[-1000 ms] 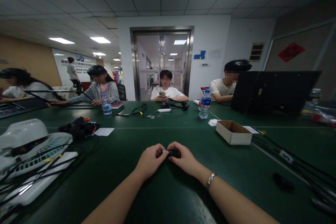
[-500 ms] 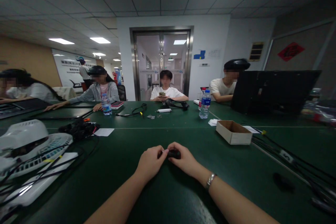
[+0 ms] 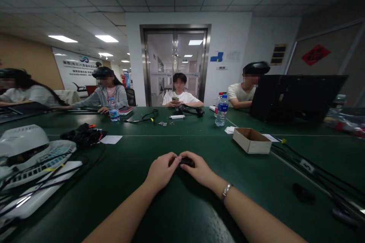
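Both hands meet in front of me, low over the green table (image 3: 137,205). My right hand (image 3: 198,166) is closed around a small dark object (image 3: 187,162), its thumb below and fingers above; the kind cannot be made out. My left hand (image 3: 163,170) touches my right fingertips, its thumb and fingers pinched together at the object's left end. Whatever lies between the left fingers is hidden. A metal bracelet (image 3: 226,192) circles my right wrist.
An open cardboard box (image 3: 252,142) stands to the right, near cables (image 3: 302,163) and a dark item (image 3: 303,193). Left are a white fan-like appliance (image 3: 37,159) and a black bundle (image 3: 82,135). Water bottles (image 3: 221,112) and a monitor (image 3: 299,97) stand farther back. Several people sit around the table.
The view has shifted slightly, so the scene sits a little higher and farther left. Both hands stay together at the dark object, with nearly the same grip.
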### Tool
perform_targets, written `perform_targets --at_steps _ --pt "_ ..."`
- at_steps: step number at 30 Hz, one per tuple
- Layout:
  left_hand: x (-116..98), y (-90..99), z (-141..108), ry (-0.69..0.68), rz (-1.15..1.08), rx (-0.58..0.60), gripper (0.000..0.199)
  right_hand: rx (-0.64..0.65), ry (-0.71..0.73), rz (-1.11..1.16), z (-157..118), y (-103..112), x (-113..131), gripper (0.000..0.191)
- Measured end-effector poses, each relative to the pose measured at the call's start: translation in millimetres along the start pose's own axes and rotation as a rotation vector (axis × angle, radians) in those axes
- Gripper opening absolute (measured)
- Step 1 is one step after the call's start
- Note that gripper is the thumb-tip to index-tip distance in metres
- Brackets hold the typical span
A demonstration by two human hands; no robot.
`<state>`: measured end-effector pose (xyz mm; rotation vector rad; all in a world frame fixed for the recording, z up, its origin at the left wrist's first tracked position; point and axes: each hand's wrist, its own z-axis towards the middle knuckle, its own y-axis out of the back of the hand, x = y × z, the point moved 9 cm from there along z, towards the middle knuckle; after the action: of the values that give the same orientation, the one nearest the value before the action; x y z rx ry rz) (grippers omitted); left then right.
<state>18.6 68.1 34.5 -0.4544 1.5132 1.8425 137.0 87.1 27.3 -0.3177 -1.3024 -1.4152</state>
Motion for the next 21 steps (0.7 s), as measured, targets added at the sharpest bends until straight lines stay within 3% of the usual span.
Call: perform_targets --at_steps 3,9,21 --pt "-2.4 4.8 0.3 -0.038 -0.101 -0.068 0.034 -0.018 -0.007 0.015 1.4 1.5 -1.8 0.024" --pt "-1.5 -1.4 0.6 -0.055 -0.124 -0.001 0.022 -0.021 -0.068 -0.004 1.0 2.1 -8.8 0.023" --pt "6.4 -2.3 3.6 -0.012 -0.106 -0.004 0.028 -0.033 -0.058 -0.01 1.4 3.4 -6.1 0.021"
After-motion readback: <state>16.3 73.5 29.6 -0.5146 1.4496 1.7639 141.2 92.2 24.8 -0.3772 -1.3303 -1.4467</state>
